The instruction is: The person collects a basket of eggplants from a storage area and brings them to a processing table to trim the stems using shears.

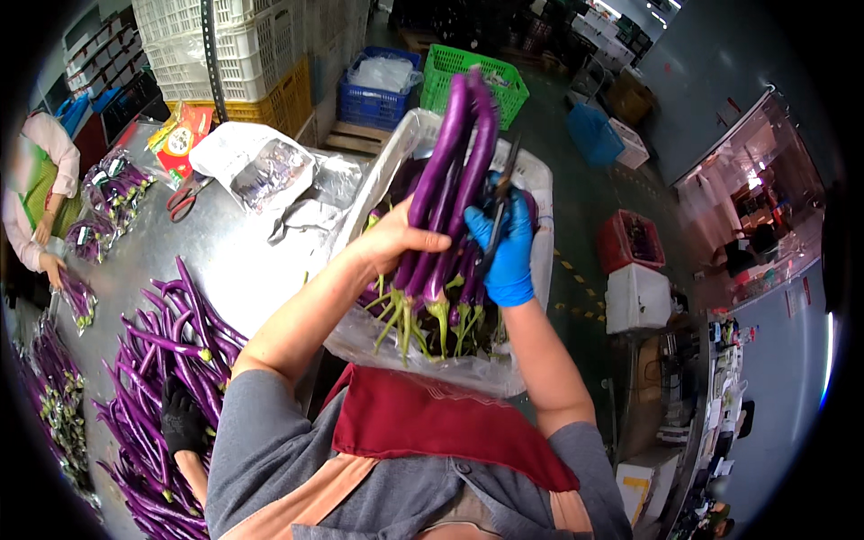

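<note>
My bare left hand [395,239] grips a bundle of long purple eggplants [442,162] near their stem ends. Their tips point away from me, and the green stems hang toward my chest. My right hand [511,246], in a blue glove, is closed around dark-handled scissors [501,196] with the blades pointing away. It is close beside the bundle's right side; whether it touches the eggplants cannot be told. Beneath both hands stands a white box [544,236] with a clear plastic liner [432,374]. More eggplants lie inside, partly hidden by my hands and the bundle.
Loose eggplants [145,378] are heaped on the metal table [229,250], where another person's black-gloved hand [181,418] rests. Red-handled scissors [182,201] lie near a white bag [250,162]. Another person [50,182] handles bagged eggplants [79,297]. Beyond stand green [509,111] and blue crates [371,104].
</note>
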The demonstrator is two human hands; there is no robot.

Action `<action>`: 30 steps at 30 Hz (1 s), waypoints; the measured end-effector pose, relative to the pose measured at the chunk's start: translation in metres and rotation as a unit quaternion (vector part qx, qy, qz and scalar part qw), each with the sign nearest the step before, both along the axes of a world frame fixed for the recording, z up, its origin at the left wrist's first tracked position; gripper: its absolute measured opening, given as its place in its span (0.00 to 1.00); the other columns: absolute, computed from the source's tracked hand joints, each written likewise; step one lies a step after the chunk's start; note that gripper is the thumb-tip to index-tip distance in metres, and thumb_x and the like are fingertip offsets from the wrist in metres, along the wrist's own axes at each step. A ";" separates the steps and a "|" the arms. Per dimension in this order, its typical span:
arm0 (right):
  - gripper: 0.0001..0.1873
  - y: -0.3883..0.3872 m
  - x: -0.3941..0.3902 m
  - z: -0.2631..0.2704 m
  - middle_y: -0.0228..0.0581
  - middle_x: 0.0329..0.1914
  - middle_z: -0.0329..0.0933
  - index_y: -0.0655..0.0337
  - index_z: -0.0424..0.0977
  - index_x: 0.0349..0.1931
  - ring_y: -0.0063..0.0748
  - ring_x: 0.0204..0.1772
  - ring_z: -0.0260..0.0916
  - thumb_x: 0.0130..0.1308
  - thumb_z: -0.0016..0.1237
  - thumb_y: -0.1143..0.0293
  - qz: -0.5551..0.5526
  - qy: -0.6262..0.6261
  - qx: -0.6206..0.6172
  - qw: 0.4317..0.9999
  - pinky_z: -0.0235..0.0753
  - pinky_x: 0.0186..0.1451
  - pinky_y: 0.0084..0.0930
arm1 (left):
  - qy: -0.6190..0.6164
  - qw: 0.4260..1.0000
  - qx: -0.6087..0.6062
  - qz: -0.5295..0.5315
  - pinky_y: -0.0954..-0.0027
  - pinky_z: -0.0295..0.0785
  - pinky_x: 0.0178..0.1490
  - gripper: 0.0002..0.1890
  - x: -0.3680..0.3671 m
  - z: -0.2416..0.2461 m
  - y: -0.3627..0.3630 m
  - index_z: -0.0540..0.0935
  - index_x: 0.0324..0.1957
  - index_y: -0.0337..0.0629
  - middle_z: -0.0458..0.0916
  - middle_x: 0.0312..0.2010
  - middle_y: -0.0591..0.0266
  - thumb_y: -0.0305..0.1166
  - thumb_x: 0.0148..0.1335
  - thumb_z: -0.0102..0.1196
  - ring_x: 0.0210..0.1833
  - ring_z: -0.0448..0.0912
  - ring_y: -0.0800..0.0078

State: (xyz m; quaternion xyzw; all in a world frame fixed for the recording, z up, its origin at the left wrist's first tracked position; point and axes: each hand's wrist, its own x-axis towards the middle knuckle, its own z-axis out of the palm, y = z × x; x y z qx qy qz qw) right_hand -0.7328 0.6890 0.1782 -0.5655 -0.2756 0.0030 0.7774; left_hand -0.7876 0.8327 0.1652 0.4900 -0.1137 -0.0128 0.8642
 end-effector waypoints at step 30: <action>0.18 -0.122 -0.015 0.004 0.53 0.26 0.72 0.62 0.72 0.38 0.43 0.30 0.73 0.51 0.55 0.60 0.182 -0.144 -0.646 0.727 0.71 0.36 0.27 | 0.074 0.996 0.042 -0.019 0.66 0.74 0.41 0.26 0.072 -0.005 -0.026 0.65 0.49 0.36 0.74 0.36 0.56 0.16 0.45 0.55 0.38 0.76 0.67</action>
